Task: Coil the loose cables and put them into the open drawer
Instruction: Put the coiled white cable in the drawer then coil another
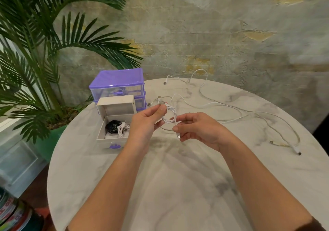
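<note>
A small white cable coil (pixel 170 115) hangs above the table between my two hands. My left hand (pixel 145 122) pinches its upper end by the plug. My right hand (pixel 195 128) pinches the cable's loose tail near the other plug. To the left, the open drawer (pixel 114 138) is pulled out of the purple drawer unit (pixel 117 83). Inside it lie a coiled black cable (pixel 111 126) and a coiled white cable (pixel 122 128). Several loose white cables (pixel 222 106) sprawl over the far and right parts of the table.
The round marble table (pixel 178 186) ends close behind the drawer unit, with a rough wall beyond. A potted palm (pixel 44 53) stands off the left edge. One cable's plugs (pixel 297 151) lie near the right rim.
</note>
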Tool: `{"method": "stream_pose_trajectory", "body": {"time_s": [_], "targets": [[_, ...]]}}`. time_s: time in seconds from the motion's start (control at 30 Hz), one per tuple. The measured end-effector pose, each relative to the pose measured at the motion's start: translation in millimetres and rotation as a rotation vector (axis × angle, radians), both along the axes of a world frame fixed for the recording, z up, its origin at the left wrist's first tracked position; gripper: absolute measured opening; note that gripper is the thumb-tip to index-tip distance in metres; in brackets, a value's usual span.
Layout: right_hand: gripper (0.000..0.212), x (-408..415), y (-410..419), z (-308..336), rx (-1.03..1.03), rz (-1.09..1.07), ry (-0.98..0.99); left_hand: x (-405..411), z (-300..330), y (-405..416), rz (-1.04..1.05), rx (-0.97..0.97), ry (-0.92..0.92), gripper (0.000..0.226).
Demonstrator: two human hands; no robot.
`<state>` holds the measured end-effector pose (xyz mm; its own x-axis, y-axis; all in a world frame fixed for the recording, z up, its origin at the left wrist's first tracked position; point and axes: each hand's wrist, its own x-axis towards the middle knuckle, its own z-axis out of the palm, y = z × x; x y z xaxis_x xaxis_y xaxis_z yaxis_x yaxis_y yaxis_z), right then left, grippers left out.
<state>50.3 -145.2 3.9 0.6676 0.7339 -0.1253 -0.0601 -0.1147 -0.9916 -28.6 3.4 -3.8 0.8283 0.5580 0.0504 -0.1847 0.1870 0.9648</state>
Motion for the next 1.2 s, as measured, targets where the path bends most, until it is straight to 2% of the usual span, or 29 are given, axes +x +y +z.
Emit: {"method": "stream_pose_trajectory", "body": {"time_s": [0.17,0.3,0.47,0.57,0.73,0.87,0.97,1.2], "targets": [[0.022,4.7,-6.0,1.6,-0.024,-0.055,-0.015,-0.2,1.4,-0.7,-0.126,0.034,0.035,0.028],[0.025,4.1,-6.2,0.9,-0.016,-0.052,-0.026,-0.4,5.0,-0.8,-0.173,0.003,0.053,0.021],[0.011,0.3,-2.5,1.1,-0.082,-0.090,-0.187,0.5,3.6,0.4,-0.162,0.041,0.052,0.020],[0.013,-0.1,-2.0,-0.1,-0.091,-0.127,-0.235,0.5,1.9,0.5,-0.222,-0.018,0.040,0.021],[0.017,-1.1,-3.1,4.1,-0.018,-0.090,-0.173,0.2,0.2,2.3,-0.255,-0.097,0.008,0.019],[0.033,-1.9,0.3,4.4,0.095,-0.090,-0.035,0.4,0.3,2.9,-0.242,-0.110,0.008,0.028],[0.025,-2.4,5.4,-1.8,0.122,-0.175,-0.051,0.5,-0.8,2.0,-0.245,-0.109,0.000,0.021],[0.016,-0.9,6.9,-8.8,0.135,-0.173,-0.002,2.8,-4.6,2.5,-0.207,-0.108,0.019,0.018]]}}
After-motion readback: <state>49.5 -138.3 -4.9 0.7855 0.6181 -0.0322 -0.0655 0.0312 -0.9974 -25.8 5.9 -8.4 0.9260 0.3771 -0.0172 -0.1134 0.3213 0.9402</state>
